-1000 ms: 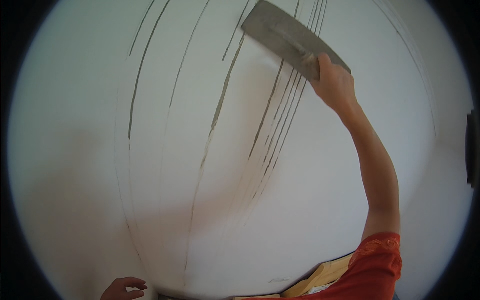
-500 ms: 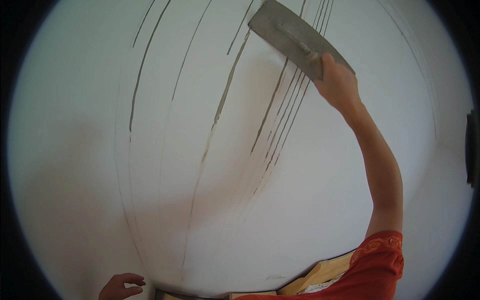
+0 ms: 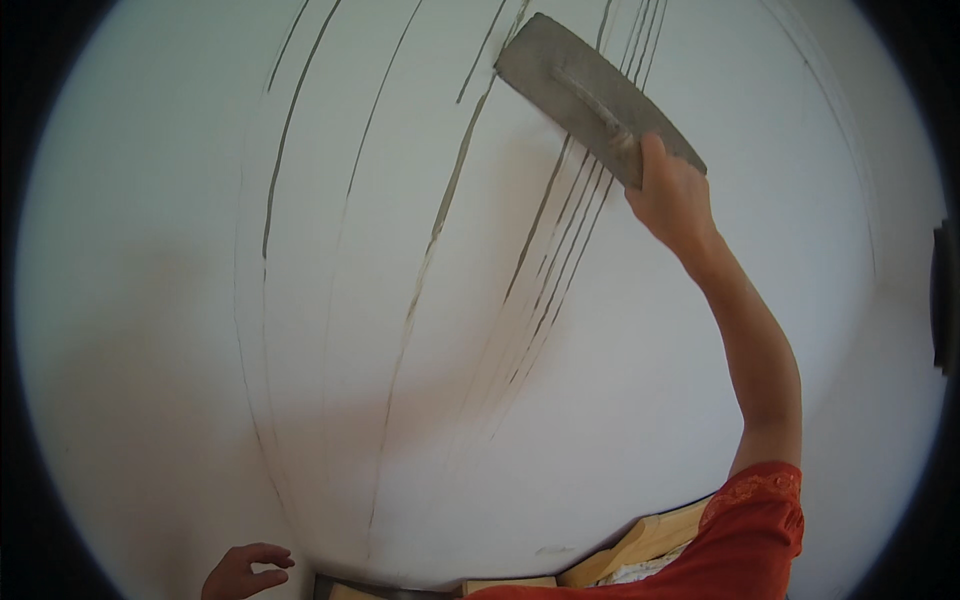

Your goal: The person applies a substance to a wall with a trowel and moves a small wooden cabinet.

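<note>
A grey rectangular metal trowel [image 3: 560,60] lies over the white surface [image 3: 200,150] at upper centre-right, crossing long dark grey streaks that run lengthwise down it. My right hand [image 3: 670,195] is closed on the trowel's handle, with my arm stretched up from the lower right. At the bottom left my left hand [image 3: 250,570] holds nothing, its curved fingers apart, near the white surface; whether it touches that surface I cannot tell.
Wooden pieces [image 3: 660,530] lie along the bottom edge, partly behind my red sleeve [image 3: 740,530]. A corner runs down the white surface on the right, and a dark object [image 3: 938,290] sits at the far right rim.
Compared with a second ago, the trowel and my right hand are a little lower and slightly to the right. My left hand has barely moved.
</note>
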Available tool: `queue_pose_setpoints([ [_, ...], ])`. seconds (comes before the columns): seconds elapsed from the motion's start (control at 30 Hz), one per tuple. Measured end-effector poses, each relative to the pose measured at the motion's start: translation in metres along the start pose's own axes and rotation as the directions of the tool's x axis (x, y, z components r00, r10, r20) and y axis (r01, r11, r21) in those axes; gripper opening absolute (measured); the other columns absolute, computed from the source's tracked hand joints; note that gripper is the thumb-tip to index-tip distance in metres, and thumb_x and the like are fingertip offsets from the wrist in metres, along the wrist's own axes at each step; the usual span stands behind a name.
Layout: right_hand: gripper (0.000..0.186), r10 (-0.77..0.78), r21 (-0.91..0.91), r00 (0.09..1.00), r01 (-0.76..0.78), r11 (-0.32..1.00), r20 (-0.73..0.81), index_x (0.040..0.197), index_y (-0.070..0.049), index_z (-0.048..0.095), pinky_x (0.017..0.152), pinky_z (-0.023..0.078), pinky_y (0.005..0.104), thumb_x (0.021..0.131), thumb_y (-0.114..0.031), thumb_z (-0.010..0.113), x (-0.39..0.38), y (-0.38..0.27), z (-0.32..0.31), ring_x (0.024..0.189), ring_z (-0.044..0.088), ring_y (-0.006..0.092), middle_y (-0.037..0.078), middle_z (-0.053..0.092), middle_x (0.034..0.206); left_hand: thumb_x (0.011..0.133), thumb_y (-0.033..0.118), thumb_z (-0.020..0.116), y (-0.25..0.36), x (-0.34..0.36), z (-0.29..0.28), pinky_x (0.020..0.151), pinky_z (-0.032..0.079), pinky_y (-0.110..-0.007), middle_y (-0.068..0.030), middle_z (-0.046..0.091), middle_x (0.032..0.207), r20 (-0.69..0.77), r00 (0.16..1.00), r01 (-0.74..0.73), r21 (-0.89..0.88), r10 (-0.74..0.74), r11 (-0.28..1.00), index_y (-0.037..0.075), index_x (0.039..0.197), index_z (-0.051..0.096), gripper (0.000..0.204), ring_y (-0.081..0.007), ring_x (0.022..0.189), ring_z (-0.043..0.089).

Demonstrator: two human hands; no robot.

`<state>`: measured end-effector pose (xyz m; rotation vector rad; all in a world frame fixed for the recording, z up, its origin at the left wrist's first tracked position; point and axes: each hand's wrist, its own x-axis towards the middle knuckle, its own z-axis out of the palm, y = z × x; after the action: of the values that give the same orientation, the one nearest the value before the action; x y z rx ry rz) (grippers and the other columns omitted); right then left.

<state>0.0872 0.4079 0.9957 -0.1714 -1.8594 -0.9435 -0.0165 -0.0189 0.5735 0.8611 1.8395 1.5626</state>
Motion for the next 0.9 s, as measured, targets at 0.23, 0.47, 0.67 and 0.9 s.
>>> queue_pose_setpoints([
  [0.23,0.022,-0.048,0.018,0.998,0.049,0.999,-0.033,0.077,-0.003,0.039,0.047,0.041,0.0436,0.063,-0.002,0.056,-0.011,-0.005,-0.004,0.054,0.053,0.0352,0.016,0.053,0.056,0.072,0.01,0.066,-0.004,-0.003,0.002,0.078,0.047,-0.032,-0.0113,0.063,0.094,0.008,1.0,0.03,-0.007,-0.029,1.0,0.0,0.103,0.056,0.034,-0.0186,0.088,0.06],
  [0.47,0.021,-0.094,0.041,0.996,0.095,0.995,-0.01,0.075,-0.003,0.039,0.042,0.04,0.0412,0.063,-0.001,0.056,-0.029,-0.016,0.01,0.049,0.052,0.0328,0.015,0.053,0.055,0.071,0.008,0.066,-0.01,-0.001,0.004,0.078,0.047,-0.032,-0.0111,0.063,0.092,0.01,0.999,-0.046,0.065,0.045,0.997,0.0,0.103,0.056,0.034,-0.0194,0.088,0.06],
  [0.67,0.022,-0.119,0.026,0.991,0.121,0.992,-0.06,0.075,-0.003,0.038,0.041,0.04,0.0395,0.062,0.0,0.056,-0.034,-0.016,0.004,0.049,0.052,0.033,0.014,0.05,0.052,0.07,0.011,0.067,-0.014,-0.006,0.005,0.081,0.044,-0.03,-0.0064,0.064,0.092,0.001,1.0,0.004,0.048,-0.004,0.999,0.003,0.103,0.057,0.035,-0.0158,0.088,0.06],
  [0.9,0.022,-0.133,0.064,0.991,0.133,0.989,-0.013,0.076,-0.003,0.039,0.041,0.041,0.0402,0.063,-0.001,0.056,-0.044,-0.022,0.015,0.051,0.053,0.0335,0.014,0.052,0.055,0.071,0.012,0.066,-0.013,-0.007,0.007,0.08,0.045,-0.03,-0.0082,0.064,0.093,0.0,1.0,-0.024,0.018,0.024,1.0,0.001,0.102,0.057,0.034,-0.0162,0.088,0.059],
])
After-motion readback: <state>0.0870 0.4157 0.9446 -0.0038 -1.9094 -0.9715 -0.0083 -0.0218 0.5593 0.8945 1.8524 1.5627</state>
